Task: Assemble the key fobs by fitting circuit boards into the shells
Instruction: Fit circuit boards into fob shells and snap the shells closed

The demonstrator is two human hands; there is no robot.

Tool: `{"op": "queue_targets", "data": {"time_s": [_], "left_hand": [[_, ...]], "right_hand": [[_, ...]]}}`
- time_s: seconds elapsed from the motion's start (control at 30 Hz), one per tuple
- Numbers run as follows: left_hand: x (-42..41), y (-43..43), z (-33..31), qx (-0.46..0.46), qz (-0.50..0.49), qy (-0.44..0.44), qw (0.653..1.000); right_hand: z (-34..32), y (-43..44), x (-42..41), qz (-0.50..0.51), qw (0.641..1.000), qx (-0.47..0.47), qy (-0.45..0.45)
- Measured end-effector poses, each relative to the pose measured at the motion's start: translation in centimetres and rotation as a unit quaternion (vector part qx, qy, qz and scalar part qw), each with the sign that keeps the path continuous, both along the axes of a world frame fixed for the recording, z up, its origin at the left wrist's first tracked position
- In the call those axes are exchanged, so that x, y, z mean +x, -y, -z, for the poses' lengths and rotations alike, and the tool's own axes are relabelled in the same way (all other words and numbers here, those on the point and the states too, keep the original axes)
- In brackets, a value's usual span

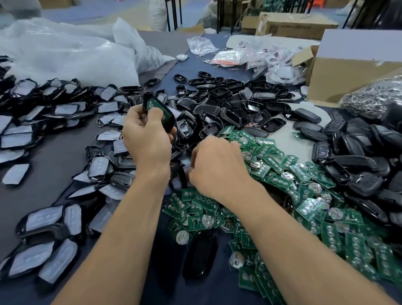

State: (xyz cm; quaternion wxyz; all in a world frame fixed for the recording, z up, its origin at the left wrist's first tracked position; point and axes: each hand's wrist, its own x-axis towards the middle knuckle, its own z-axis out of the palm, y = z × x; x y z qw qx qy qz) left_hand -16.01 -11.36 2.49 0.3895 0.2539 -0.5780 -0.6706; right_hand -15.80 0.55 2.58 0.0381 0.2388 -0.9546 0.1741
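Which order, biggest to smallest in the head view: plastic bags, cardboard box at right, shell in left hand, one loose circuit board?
1. plastic bags
2. cardboard box, partly cut off by the frame
3. shell in the left hand and a loose circuit board: they look alike, and the board lies nearer the camera, so unranked.

From here I see a dark worktop [55, 163], cardboard boxes [296, 27] far right, and black table legs [173, 13] standing on blue-grey floor [85, 12].
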Motion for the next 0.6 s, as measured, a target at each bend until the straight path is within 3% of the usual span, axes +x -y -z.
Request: {"op": "queue_targets", "data": {"time_s": [0.2,0.3,0.37,0.47,0.6], "left_hand": [[0.0,0.5,0.0,-0.005,-0.009,-0.001,1.0],[-0.2,1.5,0.1,0.011,-0.03,-0.006,0.999],[-0.4,2.2,0.2,0.032,-0.041,-0.011,0.999],[-0.5,3.0,0.2,0.071,-0.058,-0.027,0.995],[-0.4,3.7,0.2,0.094,-0.077,-0.035,0.992]], "right_hand": [[-0.2,-0.6,0.0,0.04,0.994,-0.07,0.07],[-0.3,-1.0,-0.1,0.068,0.997,-0.025,0.003],[-0.5,-0.6,0.1,0.079,0.995,-0.044,-0.04],[-0.5,0.6,0.3,0.014,0.994,-0.106,-0.002],[-0.5,1.9,0.4,-0.093,0.995,0.014,0.036]]}}
